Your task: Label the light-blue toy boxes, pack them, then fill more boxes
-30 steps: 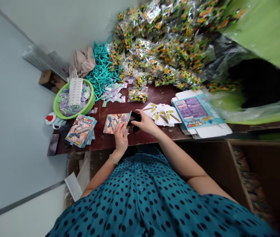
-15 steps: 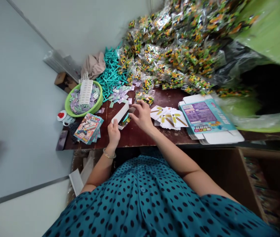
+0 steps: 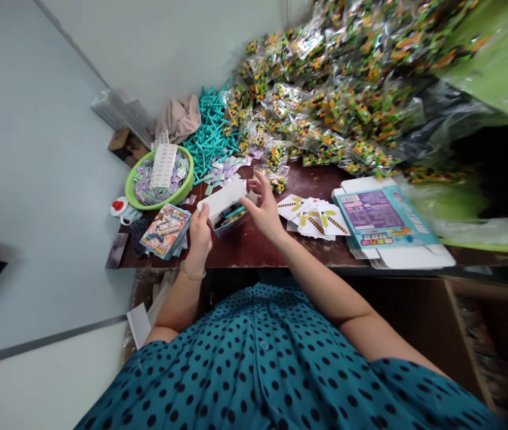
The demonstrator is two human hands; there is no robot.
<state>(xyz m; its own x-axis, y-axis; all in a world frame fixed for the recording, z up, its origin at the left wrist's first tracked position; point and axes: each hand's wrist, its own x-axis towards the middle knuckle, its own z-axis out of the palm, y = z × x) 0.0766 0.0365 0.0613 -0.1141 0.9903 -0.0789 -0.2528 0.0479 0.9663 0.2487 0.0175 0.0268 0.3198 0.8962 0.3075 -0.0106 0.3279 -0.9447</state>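
My left hand (image 3: 200, 232) grips the left end of an open cardboard box (image 3: 223, 202), white inside and teal outside. Inside it lie a teal stick and a bag of small coloured pieces, partly hidden by the wall. At the box's right end is my right hand (image 3: 263, 206), its fingers spread and the thumb near the end flap; whether it touches the flap I cannot tell. Just right of that hand, white cards (image 3: 314, 216) printed with a pickaxe shape lie fanned out. Left of the box, printed boxes (image 3: 166, 232) are stacked.
A green basin (image 3: 186, 190) holds small purple and green packets under a label sheet (image 3: 163, 166). Teal sticks (image 3: 213, 128) and clear bags of coloured pieces (image 3: 325, 113) are heaped behind. Flattened teal boxes (image 3: 383, 215) lie right, a cup (image 3: 123, 210) and phone (image 3: 116, 249) left.
The box has turned in my left hand, so its opening and teal outer side show more. My right hand stays close to its right end, fingers more spread. The whole view has shifted slightly.
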